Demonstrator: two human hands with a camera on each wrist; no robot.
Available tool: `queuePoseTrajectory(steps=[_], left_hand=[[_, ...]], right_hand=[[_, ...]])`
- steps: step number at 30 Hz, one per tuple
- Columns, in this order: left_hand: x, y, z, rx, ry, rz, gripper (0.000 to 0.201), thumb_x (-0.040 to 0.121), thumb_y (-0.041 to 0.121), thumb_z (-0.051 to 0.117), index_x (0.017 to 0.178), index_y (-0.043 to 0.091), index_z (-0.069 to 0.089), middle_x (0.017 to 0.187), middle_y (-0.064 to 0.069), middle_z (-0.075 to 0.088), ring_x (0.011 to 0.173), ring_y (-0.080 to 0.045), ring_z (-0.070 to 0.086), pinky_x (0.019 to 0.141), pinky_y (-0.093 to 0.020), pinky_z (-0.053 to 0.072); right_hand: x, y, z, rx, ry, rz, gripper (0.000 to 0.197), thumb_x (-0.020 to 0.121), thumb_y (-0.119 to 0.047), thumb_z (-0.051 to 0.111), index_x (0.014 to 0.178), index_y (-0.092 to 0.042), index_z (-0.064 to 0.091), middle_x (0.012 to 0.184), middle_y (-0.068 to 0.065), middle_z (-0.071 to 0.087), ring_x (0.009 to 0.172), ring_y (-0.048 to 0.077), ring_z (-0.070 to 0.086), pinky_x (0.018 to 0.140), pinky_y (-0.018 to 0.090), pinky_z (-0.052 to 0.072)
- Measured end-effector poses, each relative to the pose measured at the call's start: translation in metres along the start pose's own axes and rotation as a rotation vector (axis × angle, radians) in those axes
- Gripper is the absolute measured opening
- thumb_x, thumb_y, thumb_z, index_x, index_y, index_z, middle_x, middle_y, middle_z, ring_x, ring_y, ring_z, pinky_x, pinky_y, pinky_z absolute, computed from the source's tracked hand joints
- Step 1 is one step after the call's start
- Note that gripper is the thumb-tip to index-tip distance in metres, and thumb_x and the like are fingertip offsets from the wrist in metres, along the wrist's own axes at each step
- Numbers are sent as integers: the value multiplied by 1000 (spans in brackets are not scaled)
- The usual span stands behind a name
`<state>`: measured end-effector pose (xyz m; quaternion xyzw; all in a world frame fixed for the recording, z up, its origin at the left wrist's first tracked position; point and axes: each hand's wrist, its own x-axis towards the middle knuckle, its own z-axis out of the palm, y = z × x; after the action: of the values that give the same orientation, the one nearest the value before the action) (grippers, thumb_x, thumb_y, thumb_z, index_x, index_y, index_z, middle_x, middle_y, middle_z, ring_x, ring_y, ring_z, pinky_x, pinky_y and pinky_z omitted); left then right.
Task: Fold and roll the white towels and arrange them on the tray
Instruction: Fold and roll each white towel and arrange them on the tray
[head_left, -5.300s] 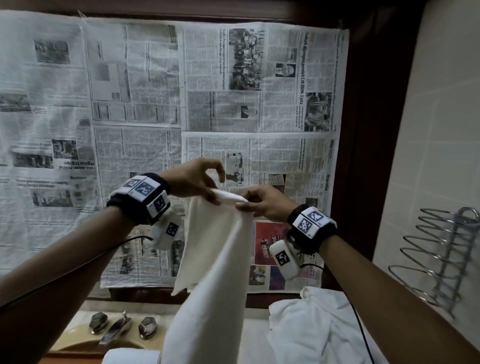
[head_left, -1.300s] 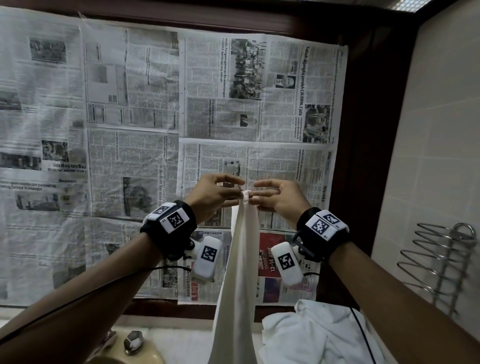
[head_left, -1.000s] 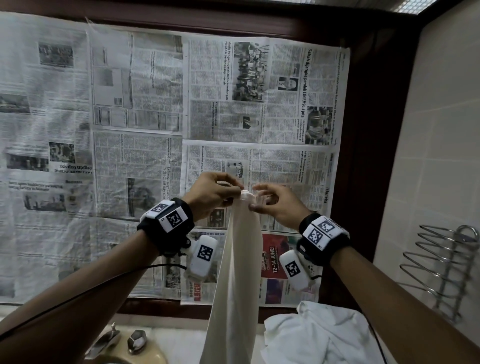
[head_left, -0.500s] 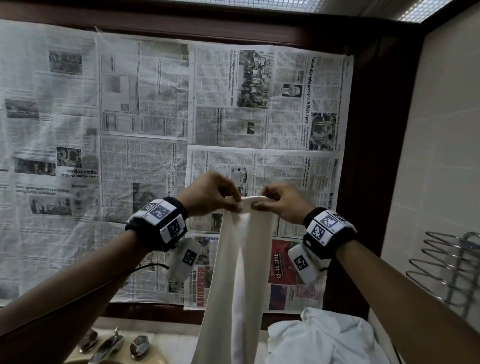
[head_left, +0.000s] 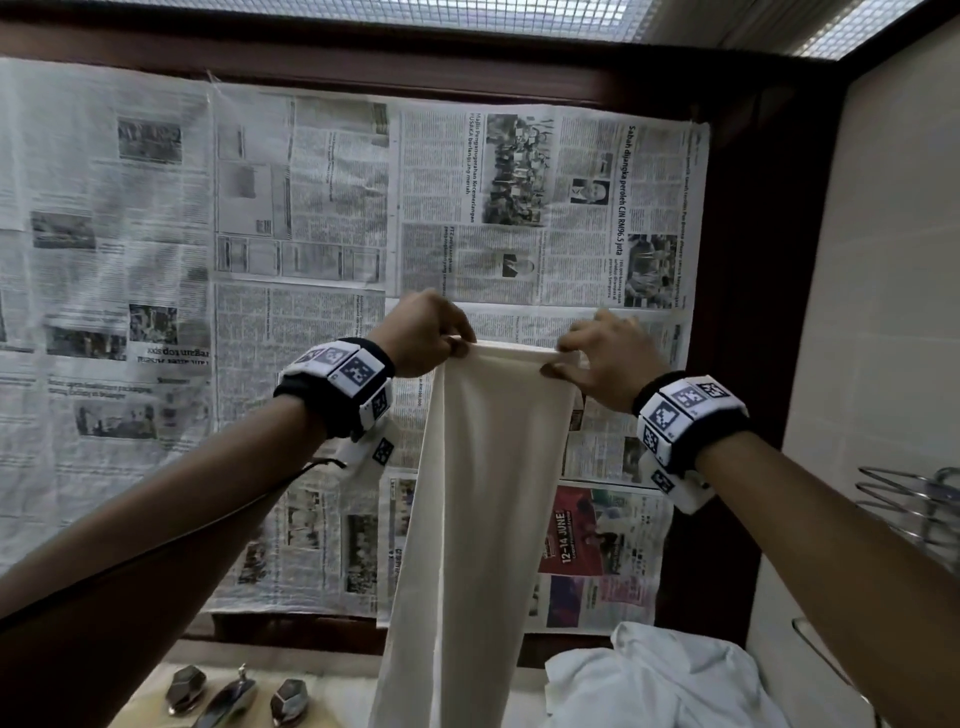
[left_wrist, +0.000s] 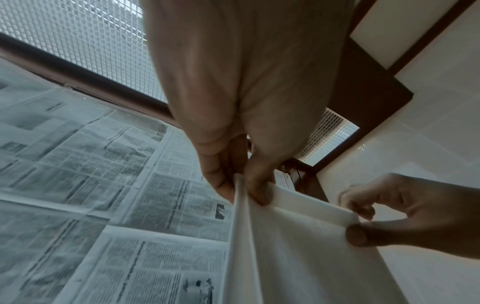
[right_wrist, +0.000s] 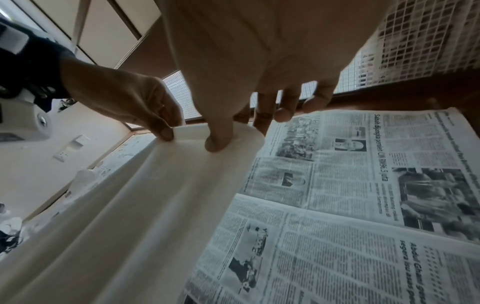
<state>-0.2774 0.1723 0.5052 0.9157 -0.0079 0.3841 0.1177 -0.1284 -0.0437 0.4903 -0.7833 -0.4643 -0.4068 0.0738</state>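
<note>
A white towel (head_left: 478, 493) hangs folded lengthwise in a long strip in front of me, held up by its top edge. My left hand (head_left: 434, 338) pinches the top left corner between thumb and fingers, and my right hand (head_left: 597, 358) pinches the top right corner. The left wrist view shows the left hand (left_wrist: 241, 185) on the towel (left_wrist: 298, 257) with the right hand (left_wrist: 376, 222) across. The right wrist view shows my right thumb (right_wrist: 218, 142) pressing the towel (right_wrist: 145, 205) edge beside the left hand (right_wrist: 155, 121). The tray is out of view.
More crumpled white towels (head_left: 654, 680) lie at the lower right on the counter. A metal tap (head_left: 234, 699) sits at the lower left. Newspaper sheets (head_left: 311, 260) cover the wall ahead. A wire rack (head_left: 914, 509) hangs on the tiled right wall.
My hands were close together, holding the towel bunched at the top. They have moved apart and spread the top edge into a flat strip.
</note>
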Motion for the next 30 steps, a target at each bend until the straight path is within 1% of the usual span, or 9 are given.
queuePoseTrajectory(steps=[3,4,7,10,18,22,26,28,30], left_hand=[[7,2,-8,36,-1,11,15,86,5,72,100,8,75,102,-6,73,92,-14,67,87,-26,55],[9,1,-10,49,3,20,15,86,4,72,100,7,75,100,-6,73,88,-12,66,84,-22,54],[10,1,-16,64,26,27,14,84,5,74,97,8,76,96,-4,74,79,-5,63,72,-7,46],[7,6,-20,46,33,17,14,82,6,77,96,8,77,93,-2,73,78,-6,63,75,-13,48],[-8,26,-27,59,6,7,15,84,3,74,98,8,76,96,-5,73,84,-10,65,82,-22,54],[-22,40,-34,-197,-14,-116,16,82,0,75,94,10,73,91,-8,73,86,-20,71,80,-40,61],[-50,61,-44,-502,14,-202,22,81,-6,73,100,3,68,94,-17,73,91,-31,71,79,-46,60],[-65,70,-50,-638,28,-198,23,82,-6,71,104,-3,66,99,-20,72,93,-31,70,79,-42,61],[-79,82,-54,-761,48,-168,21,85,-5,68,106,-4,65,101,-20,71,93,-28,70,77,-35,60]], right_hand=[[9,1,-9,-49,41,31,40,88,-57,58,101,-21,69,109,-1,55,106,21,47,90,42,38],[10,1,-12,-34,51,43,38,89,-54,59,101,-20,68,111,-1,53,107,21,46,90,41,38],[17,1,-16,132,23,97,25,93,-42,60,88,-18,59,99,0,58,89,20,56,78,37,48],[19,0,-17,277,12,156,26,91,-34,66,76,-19,52,73,4,61,70,25,61,62,34,49],[-3,1,-30,433,113,154,26,81,-35,77,82,-17,59,63,-1,59,59,13,55,58,25,40],[-23,0,-44,557,178,190,26,79,-27,80,95,-18,62,59,-6,54,52,4,49,51,10,35],[-48,-3,-59,723,156,219,24,82,-40,75,71,-22,65,60,-7,56,53,6,49,54,23,41],[-59,-4,-67,866,176,237,25,84,-44,72,75,-21,67,69,-2,64,62,11,60,59,32,53],[-73,-10,-77,991,201,252,23,89,-41,68,86,-17,68,85,6,70,79,24,69,71,47,60]])
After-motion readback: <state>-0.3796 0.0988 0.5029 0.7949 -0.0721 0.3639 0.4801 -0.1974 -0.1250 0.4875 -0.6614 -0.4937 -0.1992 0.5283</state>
